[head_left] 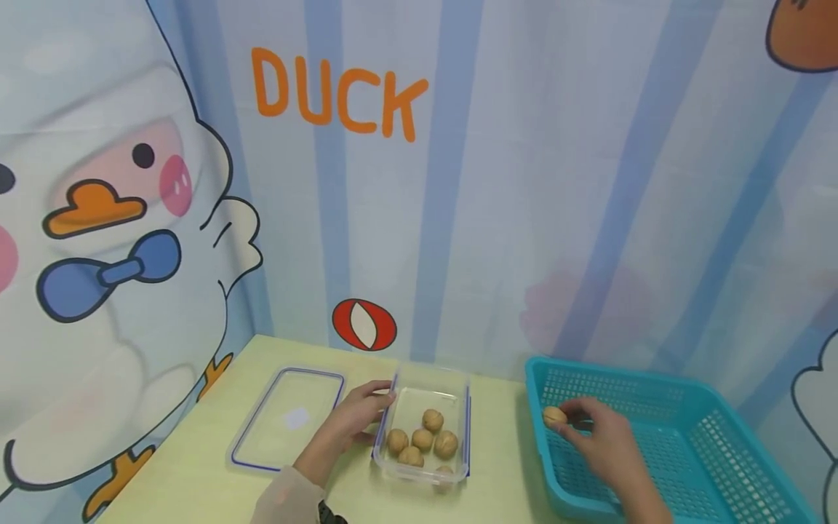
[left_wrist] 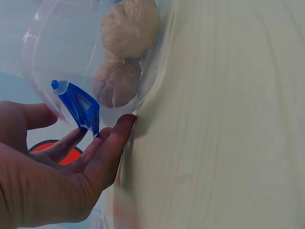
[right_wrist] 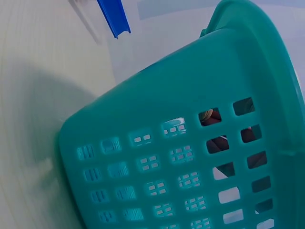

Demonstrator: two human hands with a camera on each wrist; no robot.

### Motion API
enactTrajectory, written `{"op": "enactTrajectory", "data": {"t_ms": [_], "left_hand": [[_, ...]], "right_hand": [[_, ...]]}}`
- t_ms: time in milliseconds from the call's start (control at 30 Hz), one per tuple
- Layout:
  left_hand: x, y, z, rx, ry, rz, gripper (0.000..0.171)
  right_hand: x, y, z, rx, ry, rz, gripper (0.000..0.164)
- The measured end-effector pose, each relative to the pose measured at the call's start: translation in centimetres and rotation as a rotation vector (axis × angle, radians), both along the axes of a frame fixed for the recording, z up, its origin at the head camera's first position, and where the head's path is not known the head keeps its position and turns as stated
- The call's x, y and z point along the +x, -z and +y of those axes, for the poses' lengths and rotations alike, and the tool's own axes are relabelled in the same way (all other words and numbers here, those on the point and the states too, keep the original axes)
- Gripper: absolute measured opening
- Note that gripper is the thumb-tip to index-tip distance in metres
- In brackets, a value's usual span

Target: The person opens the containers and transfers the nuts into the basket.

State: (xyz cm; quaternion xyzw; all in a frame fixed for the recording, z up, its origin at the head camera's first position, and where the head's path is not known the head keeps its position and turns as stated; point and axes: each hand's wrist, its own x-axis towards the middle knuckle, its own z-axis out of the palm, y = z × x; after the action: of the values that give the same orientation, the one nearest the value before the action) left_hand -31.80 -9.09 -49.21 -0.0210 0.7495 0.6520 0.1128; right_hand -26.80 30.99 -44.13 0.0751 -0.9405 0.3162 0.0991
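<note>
In the head view, a clear plastic box (head_left: 432, 378) with several walnuts (head_left: 422, 439) inside stands on the table. My left hand (head_left: 356, 415) holds the box's left side, fingertips at the rim. The left wrist view shows that hand (left_wrist: 71, 176) around a blue latch (left_wrist: 81, 107), the lowest fingertip close to the tabletop. My right hand (head_left: 605, 440) pinches one walnut (head_left: 553, 416) between thumb and fingers, just inside the left rim of a blue plastic basket (head_left: 546, 455). In the right wrist view the basket wall (right_wrist: 143, 105) hides most of that hand.
A clear lid (head_left: 281, 407) with a blue seal lies flat left of the box. Behind the pale wooden table (head_left: 500, 437) hangs a striped curtain (head_left: 524, 182) with duck drawings. The basket stands at the table's right side, its perforated floor showing.
</note>
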Motion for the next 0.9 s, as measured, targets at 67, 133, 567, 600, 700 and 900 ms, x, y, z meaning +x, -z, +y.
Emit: {"op": "enactTrajectory", "data": {"t_ms": [67, 133, 567, 600, 700, 900], "left_hand": [[-0.02, -0.04, -0.02, -0.004, -0.001, -0.001, 0.054], [-0.03, -0.06, -0.04, -0.006, -0.001, -0.002, 0.054], [-0.04, -0.03, 0.16, -0.025, -0.005, -0.005, 0.053], [-0.04, -0.03, 0.16, -0.027, -0.006, -0.006, 0.053], [-0.04, -0.03, 0.15, -0.025, -0.01, -0.009, 0.053], [-0.19, 0.08, 0.04, -0.024, -0.014, -0.009, 0.052]], "right_hand": [[0.0, 0.04, 0.02, -0.011, -0.004, 0.001, 0.038], [-0.02, 0.14, 0.05, -0.02, -0.004, 0.007, 0.037], [-0.34, 0.39, 0.32, -0.005, 0.016, -0.034, 0.035], [-0.34, 0.4, 0.33, -0.006, 0.018, -0.038, 0.034], [-0.34, 0.39, 0.33, -0.008, 0.017, -0.048, 0.034], [-0.37, 0.25, 0.25, 0.004, 0.021, -0.07, 0.035]]}}
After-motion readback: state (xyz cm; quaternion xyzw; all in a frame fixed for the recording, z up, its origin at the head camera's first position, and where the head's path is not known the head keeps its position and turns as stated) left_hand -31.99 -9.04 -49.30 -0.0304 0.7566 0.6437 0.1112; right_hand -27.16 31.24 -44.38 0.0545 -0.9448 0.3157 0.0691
